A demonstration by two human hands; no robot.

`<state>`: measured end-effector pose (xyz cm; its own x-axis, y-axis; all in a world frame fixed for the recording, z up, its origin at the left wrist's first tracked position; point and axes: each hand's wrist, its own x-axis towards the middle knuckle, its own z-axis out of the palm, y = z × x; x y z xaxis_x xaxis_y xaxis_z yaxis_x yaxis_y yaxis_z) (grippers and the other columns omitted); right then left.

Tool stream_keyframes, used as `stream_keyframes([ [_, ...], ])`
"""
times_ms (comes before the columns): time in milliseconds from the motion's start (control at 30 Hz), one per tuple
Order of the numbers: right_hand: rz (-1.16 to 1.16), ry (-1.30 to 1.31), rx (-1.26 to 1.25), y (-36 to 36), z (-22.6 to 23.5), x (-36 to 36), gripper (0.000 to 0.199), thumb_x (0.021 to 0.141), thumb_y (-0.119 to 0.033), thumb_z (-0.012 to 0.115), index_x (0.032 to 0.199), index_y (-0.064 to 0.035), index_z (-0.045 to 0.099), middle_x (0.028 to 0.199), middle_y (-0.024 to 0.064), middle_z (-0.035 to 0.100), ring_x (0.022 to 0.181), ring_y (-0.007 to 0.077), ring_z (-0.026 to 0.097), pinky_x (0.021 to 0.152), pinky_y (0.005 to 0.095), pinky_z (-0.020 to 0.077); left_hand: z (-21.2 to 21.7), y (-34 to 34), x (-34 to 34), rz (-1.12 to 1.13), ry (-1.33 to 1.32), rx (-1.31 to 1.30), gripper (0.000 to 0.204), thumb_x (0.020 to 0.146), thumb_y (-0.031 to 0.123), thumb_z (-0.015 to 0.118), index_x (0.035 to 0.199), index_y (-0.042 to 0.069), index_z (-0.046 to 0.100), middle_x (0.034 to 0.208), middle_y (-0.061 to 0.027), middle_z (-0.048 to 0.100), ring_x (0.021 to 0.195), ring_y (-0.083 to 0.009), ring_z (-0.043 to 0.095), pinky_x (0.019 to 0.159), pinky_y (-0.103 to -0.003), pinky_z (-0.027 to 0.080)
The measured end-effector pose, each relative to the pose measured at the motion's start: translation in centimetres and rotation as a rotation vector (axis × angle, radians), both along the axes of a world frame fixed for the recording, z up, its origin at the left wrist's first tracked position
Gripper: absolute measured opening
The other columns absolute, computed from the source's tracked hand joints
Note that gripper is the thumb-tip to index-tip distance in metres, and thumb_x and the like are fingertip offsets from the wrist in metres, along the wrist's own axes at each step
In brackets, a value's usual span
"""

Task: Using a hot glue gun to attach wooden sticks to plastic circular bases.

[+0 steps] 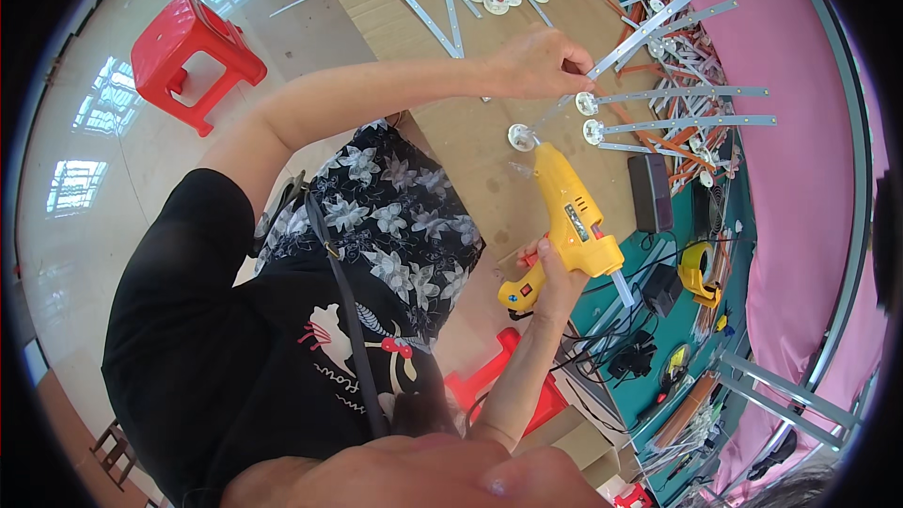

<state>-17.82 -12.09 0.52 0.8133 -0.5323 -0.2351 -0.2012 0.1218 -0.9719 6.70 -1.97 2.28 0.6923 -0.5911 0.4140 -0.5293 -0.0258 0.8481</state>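
My left hand (pixel 534 64) pinches a narrow grey dotted strip (pixel 649 31) that slants across the cardboard-covered tabletop. At the strip's lower end sits a round whitish disc (pixel 519 137). My right hand (pixel 561 280) grips a yellow glue gun (pixel 568 202) by its handle, with a glue stick (pixel 622 289) poking out of its back. The gun's nozzle points at the disc, close to its edge; whether they touch I cannot tell. Beside my left fingers lie two more discs (pixel 587 103) with grey strips running to the right.
Many strips with discs (pixel 701 146) pile up along the pink cloth (pixel 800 226). More lie on the cardboard (pixel 451 118) at the far side. A black box (pixel 650 192), cables (pixel 611 320) and a yellow tape dispenser (pixel 698 271) occupy the green tabletop. Red stools (pixel 193 56) stand nearby.
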Motion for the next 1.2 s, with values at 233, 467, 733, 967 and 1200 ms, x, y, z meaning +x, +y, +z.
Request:
stream_keyframes([
  [233, -0.003, -0.050, -0.006, 0.2, -0.3, 0.0, 0.019, 0.076, -0.002, 0.058, 0.091, 0.0030, 0.048, 0.065, 0.0099, 0.054, 0.055, 0.0190, 0.056, 0.051, 0.0284, 0.0474, 0.2, 0.0, -0.3, 0.007, 0.032, 0.005, 0.016, 0.077, 0.010, 0.066, 0.088, -0.002, 0.067, 0.071, -0.0079, 0.066, 0.063, -0.0081, 0.060, 0.059, -0.022, 0.048],
  [467, 0.024, -0.033, -0.008, -0.1, -0.6, -0.1, 0.018, 0.077, -0.002, 0.058, 0.092, 0.0033, 0.049, 0.066, 0.0095, 0.054, 0.056, 0.0188, 0.056, 0.052, 0.0279, 0.0471, -0.2, -0.1, -0.1, 0.004, 0.041, -0.010, 0.017, 0.077, 0.010, 0.066, 0.089, -0.001, 0.067, 0.072, -0.0080, 0.066, 0.064, -0.0086, 0.061, 0.061, -0.023, 0.049],
  [733, 0.029, -0.040, -0.017, -0.1, -0.4, 0.0, 0.018, 0.077, -0.002, 0.058, 0.092, 0.0031, 0.049, 0.067, 0.0095, 0.055, 0.057, 0.0186, 0.056, 0.053, 0.0281, 0.0475, 0.0, 0.0, -0.2, -0.001, 0.032, 0.002, 0.018, 0.076, 0.011, 0.067, 0.090, -0.001, 0.067, 0.071, -0.0069, 0.066, 0.063, -0.0079, 0.060, 0.060, -0.022, 0.048],
  [967, 0.003, -0.024, -0.025, -0.1, -0.4, -0.2, 0.018, 0.077, -0.003, 0.058, 0.092, 0.0031, 0.049, 0.066, 0.0098, 0.055, 0.057, 0.0188, 0.057, 0.052, 0.0282, 0.0475, -0.2, 0.1, 0.0, 0.016, 0.004, -0.020, 0.017, 0.076, 0.010, 0.067, 0.089, -0.001, 0.067, 0.069, -0.0073, 0.065, 0.062, -0.0072, 0.058, 0.058, -0.022, 0.047],
  [1200, 0.074, 0.050, -0.058, -0.5, 1.3, 0.0, 0.019, 0.076, -0.003, 0.059, 0.092, 0.0022, 0.049, 0.068, 0.0096, 0.056, 0.057, 0.0172, 0.058, 0.052, 0.0265, 0.0476, -0.2, 0.3, -0.3, -0.007, 0.016, -0.034, 0.018, 0.076, 0.010, 0.067, 0.090, -0.001, 0.066, 0.073, -0.0098, 0.066, 0.063, -0.0101, 0.061, 0.060, -0.024, 0.049],
])
